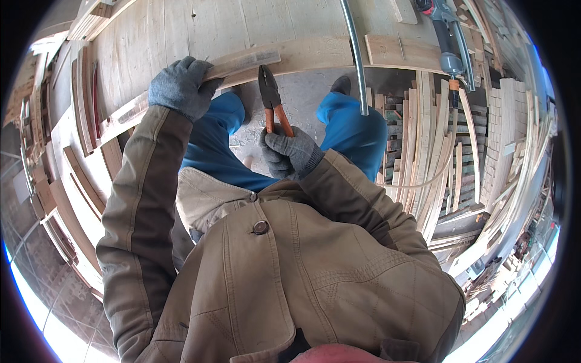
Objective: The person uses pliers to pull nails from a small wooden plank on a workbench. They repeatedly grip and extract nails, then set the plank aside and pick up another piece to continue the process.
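Observation:
My right hand point(292, 151), in a grey knit glove, grips a pair of pliers point(270, 91) by the orange handles. The dark jaws point away from me, and their tips reach the near edge of the wood. A short wooden strip point(248, 62) lies along the edge of the pale wooden bench point(254, 21). Around the strip's left end my left hand point(181, 88), in a matching glove, is closed; the fingertips are partly hidden.
A metal tube point(355, 57) slants over the bench edge near a board point(402, 52). At the far right lies a grey power tool point(446, 45). Long wooden strips point(423, 139) are stacked to the right, with more lumber point(83, 97) at the left.

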{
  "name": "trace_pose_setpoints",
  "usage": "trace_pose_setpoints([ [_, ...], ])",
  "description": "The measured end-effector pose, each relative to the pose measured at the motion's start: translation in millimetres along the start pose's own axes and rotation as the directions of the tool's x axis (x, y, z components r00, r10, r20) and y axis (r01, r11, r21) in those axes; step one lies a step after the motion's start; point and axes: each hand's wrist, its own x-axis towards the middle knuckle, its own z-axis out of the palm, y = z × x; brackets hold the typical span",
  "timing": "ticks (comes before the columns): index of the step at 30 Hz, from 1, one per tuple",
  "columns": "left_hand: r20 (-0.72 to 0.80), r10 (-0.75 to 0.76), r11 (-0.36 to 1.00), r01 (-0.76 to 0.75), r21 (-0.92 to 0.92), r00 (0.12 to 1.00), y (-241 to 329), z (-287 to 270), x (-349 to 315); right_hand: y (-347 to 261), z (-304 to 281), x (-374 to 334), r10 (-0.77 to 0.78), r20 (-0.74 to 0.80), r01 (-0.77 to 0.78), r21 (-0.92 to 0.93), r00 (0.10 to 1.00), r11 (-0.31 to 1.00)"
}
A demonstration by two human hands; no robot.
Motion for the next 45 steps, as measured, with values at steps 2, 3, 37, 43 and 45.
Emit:
trace_pose_setpoints([
  [2,-0.003,0.011,1.0,-0.011,-0.011,1.0,-1,0,0,-1,-2,0,-0.009,0.003,0.009,-0.008,1.0,1.0],
  [3,-0.009,0.015,1.0,-0.015,-0.012,1.0,-2,1,0,-1,-4,1,-0.006,0.003,0.006,-0.02,1.0,1.0],
  [37,0.13,-0.033,0.999,0.034,0.001,0.991,-3,-13,9,5,11,-24,-0.138,-0.025,0.106,-0.504,0.99,0.857],
  [43,0.08,-0.004,1.0,0.005,-0.013,0.997,-3,-12,5,4,21,-36,-0.135,0.018,0.13,-0.414,0.991,0.901],
  [45,0.056,0.013,1.0,-0.012,-0.017,0.998,-3,-13,5,7,21,-38,-0.146,0.047,0.153,-0.381,0.988,0.912],
])
